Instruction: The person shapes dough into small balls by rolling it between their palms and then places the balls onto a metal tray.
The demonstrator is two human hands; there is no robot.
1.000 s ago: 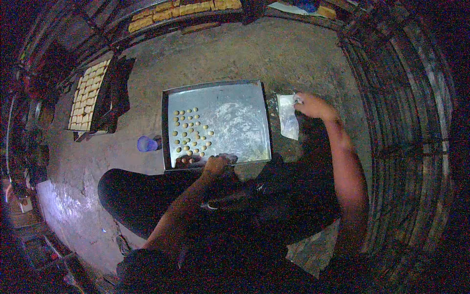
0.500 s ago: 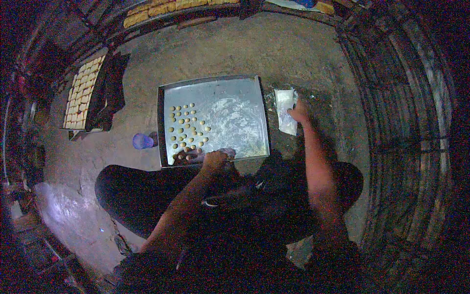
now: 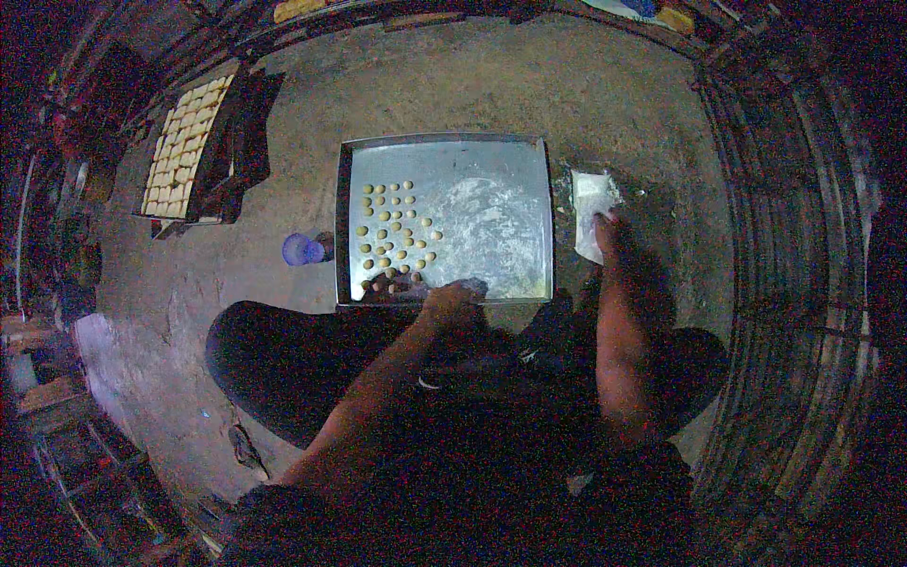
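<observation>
In front of my crossed legs lies a shallow metal tray (image 3: 453, 156), its right half dusted with white powder. Several small round dough balls (image 3: 385, 216) sit in loose rows on its left side. My left hand (image 3: 453, 299) is at the tray's near rim, fingers curled; whatever they hold is too dark to make out. Right of the tray, a white bag (image 3: 591, 196), apparently of powder, lies on the floor. My right hand (image 3: 608, 233) is closed at the bag's right edge, its fingertips partly hidden.
A purple-blue cup (image 3: 300, 249) is on the floor left of the tray. Farther left, a tilted tray holds rows of pale dough pieces (image 3: 187, 146). Dark slatted racks (image 3: 784, 236) line the right side. Yellowish baked-looking pieces (image 3: 298, 8) show at the far edge.
The view has shifted, so the scene sits farther right in the picture. Against the bag, my right hand has come slightly nearer to me. My left hand stays at the tray's near rim.
</observation>
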